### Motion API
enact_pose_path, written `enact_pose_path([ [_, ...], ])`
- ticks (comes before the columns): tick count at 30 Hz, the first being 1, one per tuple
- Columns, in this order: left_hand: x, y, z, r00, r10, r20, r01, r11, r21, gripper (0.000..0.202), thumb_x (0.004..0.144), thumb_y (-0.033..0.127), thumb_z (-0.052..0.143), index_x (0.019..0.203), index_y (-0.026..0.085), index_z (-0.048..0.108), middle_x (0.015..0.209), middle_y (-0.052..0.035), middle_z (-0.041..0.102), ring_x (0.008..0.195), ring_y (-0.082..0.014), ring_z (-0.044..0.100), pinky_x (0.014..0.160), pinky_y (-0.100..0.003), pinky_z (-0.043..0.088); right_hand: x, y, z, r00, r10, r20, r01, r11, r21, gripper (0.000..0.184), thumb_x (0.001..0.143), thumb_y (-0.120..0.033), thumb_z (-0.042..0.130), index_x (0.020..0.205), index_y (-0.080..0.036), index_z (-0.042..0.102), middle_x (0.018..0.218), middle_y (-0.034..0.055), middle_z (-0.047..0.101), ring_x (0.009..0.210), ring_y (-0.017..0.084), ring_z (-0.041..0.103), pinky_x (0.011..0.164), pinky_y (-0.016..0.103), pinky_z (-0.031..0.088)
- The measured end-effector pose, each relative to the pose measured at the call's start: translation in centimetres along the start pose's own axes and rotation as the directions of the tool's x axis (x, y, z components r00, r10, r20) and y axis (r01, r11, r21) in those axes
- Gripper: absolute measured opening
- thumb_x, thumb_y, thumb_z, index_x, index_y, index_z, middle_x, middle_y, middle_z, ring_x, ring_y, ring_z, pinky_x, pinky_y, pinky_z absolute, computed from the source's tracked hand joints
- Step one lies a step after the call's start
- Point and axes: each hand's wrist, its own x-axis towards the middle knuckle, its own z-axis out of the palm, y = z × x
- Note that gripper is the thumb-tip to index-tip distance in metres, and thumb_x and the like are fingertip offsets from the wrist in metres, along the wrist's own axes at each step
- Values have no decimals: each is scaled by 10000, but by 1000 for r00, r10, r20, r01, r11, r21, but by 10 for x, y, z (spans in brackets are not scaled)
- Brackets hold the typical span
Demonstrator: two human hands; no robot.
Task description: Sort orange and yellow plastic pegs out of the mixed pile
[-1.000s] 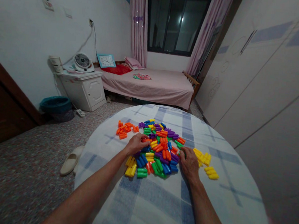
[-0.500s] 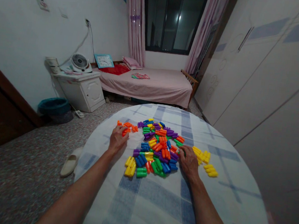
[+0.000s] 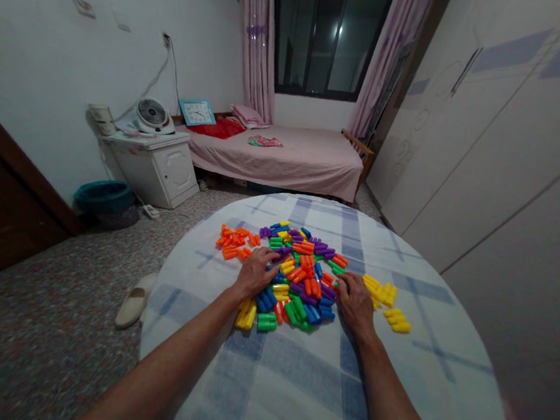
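Note:
A heap of plastic toy blocks (image 3: pixel 307 265) in orange, purple, blue, green and yellow lies on the round table. Over its left edge reaches my left hand (image 3: pixel 255 273), fingers apart, the tips close to a purple block (image 3: pixel 282 252); nothing shows in its grasp. My right hand (image 3: pixel 356 300) rests at the heap's right edge with fingers extended, near a green block (image 3: pixel 337 268). Loose orange blocks (image 3: pixel 232 238) form a group at the left. Yellow blocks (image 3: pixel 381 289) lie apart, just right of my right hand.
A blue-and-white checked cloth (image 3: pixel 294 381) covers the table. Beyond stand a bed (image 3: pixel 304 160) and a white cabinet (image 3: pixel 166 167) with a fan (image 3: pixel 151 115). A wardrobe (image 3: pixel 485 156) lines the right side. On the floor are a bin (image 3: pixel 106 204) and a slipper (image 3: pixel 131 307).
My left hand has left the orange group and moved right to the heap; the orange block at its fingers now lies with the others. My right hand stays nearly still.

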Motion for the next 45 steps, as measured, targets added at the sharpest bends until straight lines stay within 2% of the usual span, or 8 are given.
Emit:
enact_pose_path([
  [5,10,21,12,979,-54,194,53,999,13,339,824,275,639,1133,136,638,1055,-92,616,1002,-234,552,903,-336,444,-1,0,0,1000,-8,-1,8,1000,13,337,918,-302,355,971,-137,644,1022,98,570,980,198,535,918,350,429],
  [8,15,25,15,963,-115,244,109,993,40,350,821,253,635,1156,151,631,1040,-93,631,982,-252,569,870,-352,458,-1,-1,-1,1000,-18,-4,18,999,26,320,915,-291,363,954,-143,644,1017,102,572,1001,201,528,925,347,426],
  [15,13,34,16,977,-143,158,149,988,-27,290,837,192,606,1123,152,629,1069,-67,632,1011,-208,571,899,-305,450,1,-2,1,998,-29,-52,31,998,50,312,912,-303,355,986,-138,610,1011,87,579,960,193,538,902,361,443],
  [21,21,49,16,987,-144,68,158,939,-306,283,814,183,621,1096,165,636,993,-33,657,878,-164,603,808,-259,481,5,-16,-4,984,-113,-136,122,990,64,342,910,-317,380,1147,-147,560,1097,88,577,1019,205,528,915,380,441],
  [25,27,61,22,988,-130,84,154,896,-417,257,808,209,626,1058,154,653,964,-38,668,847,-169,613,780,-269,489,5,-28,-6,971,-214,-106,223,972,73,439,896,-327,446,1299,-152,461,1231,99,520,1140,214,488,974,380,422],
  [32,20,74,31,969,-124,213,226,790,-570,345,801,296,643,1112,144,644,971,-44,684,832,-171,638,749,-259,507,2,-31,0,971,-228,-66,233,969,83,505,891,-318,458,1363,-149,398,1277,116,483,1145,228,493,934,379,455],
  [39,18,78,36,969,-92,230,206,815,-542,316,816,303,606,1097,165,656,908,-24,681,785,-159,622,714,-242,495,1,-30,-1,954,-296,51,289,950,116,470,882,-294,474,1334,-166,445,1258,89,503,1154,217,482,981,385,426],
  [45,16,80,42,975,-89,201,187,821,-540,276,834,271,582,1085,186,659,916,-15,677,812,-156,618,730,-234,489,-1,-36,0,951,-306,52,296,945,137,426,883,-267,463,1297,-168,481,1216,84,521,1107,199,503,962,354,440],
])
